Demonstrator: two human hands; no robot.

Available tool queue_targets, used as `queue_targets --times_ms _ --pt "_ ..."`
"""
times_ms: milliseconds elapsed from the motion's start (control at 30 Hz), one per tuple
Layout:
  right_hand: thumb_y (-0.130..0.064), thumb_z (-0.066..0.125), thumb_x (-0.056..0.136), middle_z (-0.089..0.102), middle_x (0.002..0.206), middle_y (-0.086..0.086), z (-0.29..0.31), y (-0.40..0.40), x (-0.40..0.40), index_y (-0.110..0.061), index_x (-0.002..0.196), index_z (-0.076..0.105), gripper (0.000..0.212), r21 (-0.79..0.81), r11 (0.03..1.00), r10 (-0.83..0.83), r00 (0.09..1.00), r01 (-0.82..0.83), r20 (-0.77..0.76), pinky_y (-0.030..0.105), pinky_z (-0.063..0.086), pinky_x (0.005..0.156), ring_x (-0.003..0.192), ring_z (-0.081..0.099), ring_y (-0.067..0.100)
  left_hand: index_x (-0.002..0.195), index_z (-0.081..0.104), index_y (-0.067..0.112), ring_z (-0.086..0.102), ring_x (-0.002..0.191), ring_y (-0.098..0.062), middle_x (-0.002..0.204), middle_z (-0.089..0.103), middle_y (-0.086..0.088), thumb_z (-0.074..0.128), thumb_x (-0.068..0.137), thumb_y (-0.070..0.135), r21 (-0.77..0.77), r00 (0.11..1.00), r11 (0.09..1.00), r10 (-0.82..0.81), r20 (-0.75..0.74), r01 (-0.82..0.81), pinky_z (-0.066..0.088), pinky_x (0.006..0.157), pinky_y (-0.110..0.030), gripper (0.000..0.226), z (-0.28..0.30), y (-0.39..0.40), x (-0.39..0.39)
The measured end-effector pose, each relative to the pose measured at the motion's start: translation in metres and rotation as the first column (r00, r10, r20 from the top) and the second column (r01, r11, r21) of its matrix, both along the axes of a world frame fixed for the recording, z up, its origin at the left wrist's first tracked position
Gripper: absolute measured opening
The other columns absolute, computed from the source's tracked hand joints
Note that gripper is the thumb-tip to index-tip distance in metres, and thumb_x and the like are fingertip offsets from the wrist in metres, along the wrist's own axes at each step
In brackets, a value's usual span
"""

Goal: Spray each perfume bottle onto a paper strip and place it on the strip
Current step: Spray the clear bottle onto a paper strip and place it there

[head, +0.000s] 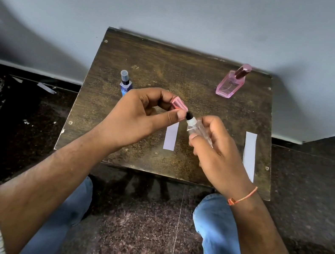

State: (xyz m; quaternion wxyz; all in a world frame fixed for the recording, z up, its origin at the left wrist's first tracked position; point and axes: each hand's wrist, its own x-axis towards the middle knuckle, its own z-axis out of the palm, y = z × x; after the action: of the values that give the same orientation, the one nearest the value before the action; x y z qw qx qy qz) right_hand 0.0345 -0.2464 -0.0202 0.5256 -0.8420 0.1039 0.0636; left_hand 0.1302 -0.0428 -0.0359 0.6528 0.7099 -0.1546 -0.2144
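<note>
1. Your right hand (217, 149) grips a small clear spray bottle (197, 130), fingers and thumb curled round its body. It is tilted so the black nozzle (189, 115) points up and toward your left hand, which looks like a way to keep the spray head clear while the cap is off.
2. Your left hand (139, 117) pinches the pink cap (180, 103) between thumb and fingertips, just beside the nozzle; your thumb tip nearly touches it. Judging from that, the cap is either just off or about to go on; which of the 2 I cannot tell.
3. The middle paper strip (170, 138) lies on the wooden stool (192, 82) directly below the gap between your hands, so the bottle hangs above it, ready to spray.
4. A second paper strip (249, 154) lies just beyond your right hand's outer side, with nothing on it.
5. The blue perfume bottle (125, 83) stands just behind your left hand, partly hidden by your knuckles; whether a strip is under it is hidden.
6. The tall pink perfume bottle (232, 82) stands well beyond your right hand, upright and capped, not on any strip.
</note>
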Motion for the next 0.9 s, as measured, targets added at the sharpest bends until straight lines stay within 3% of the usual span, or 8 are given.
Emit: queue_targets --times_ms 233,333,433,567,667,733,833,900 --pt "-0.028 0.069 0.105 0.071 0.092 -0.008 -0.005 -0.015 -0.006 -0.021 0.123 0.064 0.02 -0.036 0.999 0.038 0.992 -0.034 0.118 0.039 0.053 0.069 0.077 0.065 0.007 0.108 0.081 0.01 0.068 0.076 0.004 0.098 0.08 0.002 0.081 0.094 0.015 0.013 0.999 1.0 -0.025 0.025 0.025 0.049 0.073 -0.009 0.015 0.0 -0.015 -0.004" --pt "-0.028 0.071 0.104 0.075 0.099 -0.007 -0.009 -0.02 -0.007 -0.02 0.126 0.068 0.024 -0.045 0.999 0.013 0.984 -0.005 0.178 0.041 0.058 0.072 0.084 0.07 0.013 0.108 0.082 0.008 0.069 0.076 -0.001 0.102 0.082 0.0 0.082 0.093 0.011 -0.023 0.999 0.999 -0.049 -0.008 0.049 0.05 0.078 -0.011 0.016 0.002 -0.021 -0.006" --pt "-0.026 0.072 0.102 0.076 0.103 -0.005 -0.011 -0.024 -0.007 -0.018 0.126 0.07 0.025 -0.059 0.998 0.01 0.974 0.003 0.228 0.042 0.06 0.074 0.088 0.072 0.018 0.109 0.078 -0.002 0.06 0.053 0.014 0.093 0.078 0.0 0.078 0.092 -0.002 -0.049 0.998 0.998 -0.046 -0.037 0.044 0.041 0.059 0.002 0.017 0.005 -0.026 -0.009" --pt "-0.026 0.073 0.102 0.077 0.106 -0.006 -0.013 -0.026 -0.008 -0.016 0.128 0.071 0.028 -0.023 1.0 -0.005 0.971 0.01 0.237 0.027 0.054 0.071 0.09 0.072 0.015 0.11 0.076 -0.002 0.058 0.049 0.014 0.071 0.076 0.019 0.076 0.091 -0.007 -0.077 0.998 0.996 -0.048 -0.045 0.044 0.039 0.054 0.003 0.02 0.002 -0.029 -0.01" --pt "-0.029 0.071 0.101 0.078 0.109 -0.003 -0.013 -0.024 -0.008 -0.015 0.132 0.071 0.034 0.07 0.998 -0.009 0.979 -0.005 0.204 0.044 0.062 0.076 0.095 0.074 0.02 0.113 0.075 -0.006 0.055 0.046 0.013 0.066 0.073 0.02 0.074 0.092 -0.008 -0.065 0.998 0.996 -0.062 -0.028 0.06 0.039 0.054 0.002 0.02 0.005 -0.027 -0.012" --pt "-0.03 0.071 0.1 0.078 0.11 -0.003 -0.013 -0.023 -0.007 -0.016 0.133 0.07 0.036 0.091 0.996 -0.01 0.983 -0.007 0.185 0.052 0.063 0.08 0.098 0.075 0.022 0.114 0.075 -0.007 0.058 0.049 0.012 0.077 0.077 0.012 0.074 0.093 -0.007 -0.057 0.998 0.997 -0.058 -0.021 0.057 0.042 0.056 0.001 0.021 0.007 -0.024 -0.014" --pt "-0.032 0.073 0.1 0.078 0.11 -0.004 -0.013 -0.02 -0.002 -0.019 0.133 0.07 0.036 0.115 0.993 -0.018 0.982 -0.003 0.187 0.058 0.063 0.078 0.099 0.077 0.025 0.118 0.079 0.006 0.074 0.084 -0.002 0.111 0.083 -0.003 0.08 0.092 0.01 -0.055 0.999 0.997 -0.053 0.008 0.053 0.055 0.082 -0.014 0.027 0.006 -0.018 -0.01" --pt "-0.029 0.074 0.101 0.078 0.112 -0.001 -0.015 -0.017 0.002 -0.02 0.133 0.07 0.033 0.137 0.991 -0.022 0.979 -0.006 0.201 0.062 0.063 0.073 0.097 0.077 0.03 0.123 0.079 0.017 0.066 0.075 -0.019 0.12 0.081 -0.005 0.084 0.091 0.024 -0.018 0.994 0.994 -0.105 0.038 0.106 0.054 0.074 -0.03 0.033 0.005 -0.014 -0.009"
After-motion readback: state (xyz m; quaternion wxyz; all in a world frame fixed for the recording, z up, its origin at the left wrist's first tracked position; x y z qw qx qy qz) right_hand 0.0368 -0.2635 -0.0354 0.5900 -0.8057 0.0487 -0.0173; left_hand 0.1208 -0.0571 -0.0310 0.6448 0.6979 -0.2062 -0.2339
